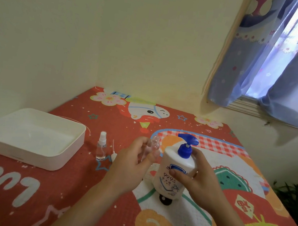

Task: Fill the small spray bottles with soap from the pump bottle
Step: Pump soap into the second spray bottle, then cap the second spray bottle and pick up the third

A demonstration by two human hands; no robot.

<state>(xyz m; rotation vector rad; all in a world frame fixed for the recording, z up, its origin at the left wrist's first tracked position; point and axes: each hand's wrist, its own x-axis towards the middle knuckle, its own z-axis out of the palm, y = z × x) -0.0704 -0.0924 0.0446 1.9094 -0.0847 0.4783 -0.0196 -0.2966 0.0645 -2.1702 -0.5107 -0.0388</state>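
Mid-fill, by the look of it. Left hand (129, 168) fingers (141, 143) curled round an uncapped clear spray bottle (152, 146), held up beside the blue pump nozzle (188, 138). Right hand (196, 181) wrapped round the white pump bottle (173, 171), mid-bench (5, 189). Capped second spray bottle (101, 146) upright beside the white tray (28, 153) toward the left edge, some clear liquid low inside. Loose spray head (114, 153) lying alongside. Soap level in the held bottle impossible to judge.

White pump bottle (174, 168) upright beside clear spray bottle (151, 148)

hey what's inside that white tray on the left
Nothing shows inside the white tray; its visible floor looks bare. The near wall hides the strip of floor just behind it.
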